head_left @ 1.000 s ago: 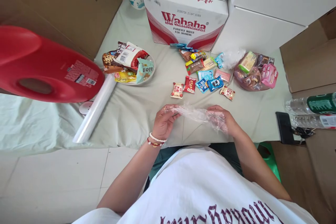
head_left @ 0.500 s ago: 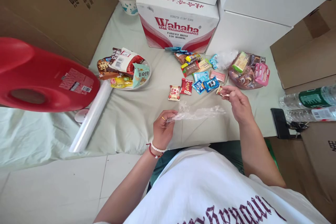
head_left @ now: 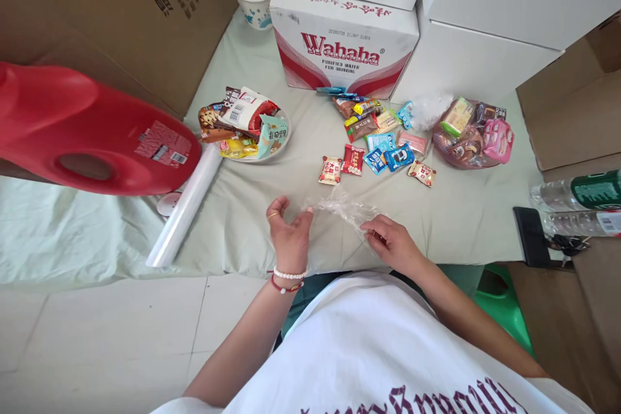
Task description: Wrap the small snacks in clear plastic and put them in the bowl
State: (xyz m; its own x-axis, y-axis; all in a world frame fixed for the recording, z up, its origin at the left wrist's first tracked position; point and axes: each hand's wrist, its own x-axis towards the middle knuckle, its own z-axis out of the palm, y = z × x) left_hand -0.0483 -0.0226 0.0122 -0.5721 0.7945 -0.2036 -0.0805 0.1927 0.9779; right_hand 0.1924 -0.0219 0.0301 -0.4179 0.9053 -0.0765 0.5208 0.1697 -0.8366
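A crumpled clear plastic bag (head_left: 347,208) lies across the near part of the cloth-covered table, between my hands. My right hand (head_left: 392,242) pinches its right edge between thumb and fingertips. At the bag's left end is my left hand (head_left: 290,229), its thumb and curled fingers apart with nothing visible between them. Just beyond the bag lie a cream snack packet (head_left: 330,170), a red packet (head_left: 353,160) and two blue packets, of which the front one (head_left: 399,156) overlaps the other. Another cream packet (head_left: 422,173) rests farther right.
A bowl of snacks (head_left: 286,142) stands left, beside a plastic film roll (head_left: 184,207) and a large red jug (head_left: 107,136). A bag of snacks (head_left: 466,149) sits at right. Behind is a Wahaha carton (head_left: 344,45). A phone (head_left: 531,236) and bottles (head_left: 563,194) lie far right.
My right hand went out to the cream packet at right, then came back to the plastic bag, leaving the packet on the table. My left hand has let go of the bag.
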